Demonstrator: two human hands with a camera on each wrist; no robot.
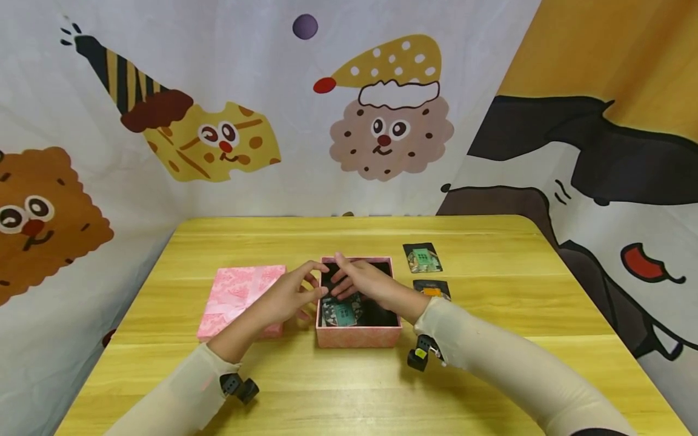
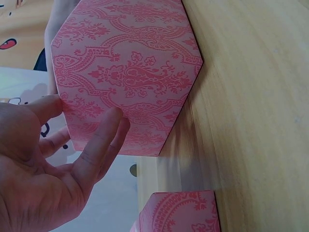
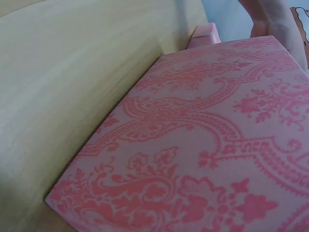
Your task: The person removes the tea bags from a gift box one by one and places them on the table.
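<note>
A pink patterned gift box (image 1: pixel 358 337) stands uncovered on the table. Its dark inside holds a small black packet with a green label (image 1: pixel 345 313). My left hand (image 1: pixel 288 295) is at the box's left side, its fingers loosely spread about the rim. The left wrist view shows these fingers (image 2: pixel 99 145) by the patterned outer wall. My right hand (image 1: pixel 366 283) reaches over the opening from the right, fingers extended; whether they touch anything inside cannot be told. The right wrist view is mostly filled by the box's outer wall (image 3: pixel 183 140).
Left of the box lies its pink lid (image 1: pixel 231 290) with a ribbon, partly behind my left arm. To the right are a dark packet with a green label (image 1: pixel 422 258) and another with an orange label (image 1: pixel 432 289), which my right wrist partly covers. A printed cloth hangs behind the wooden table (image 1: pixel 349 387).
</note>
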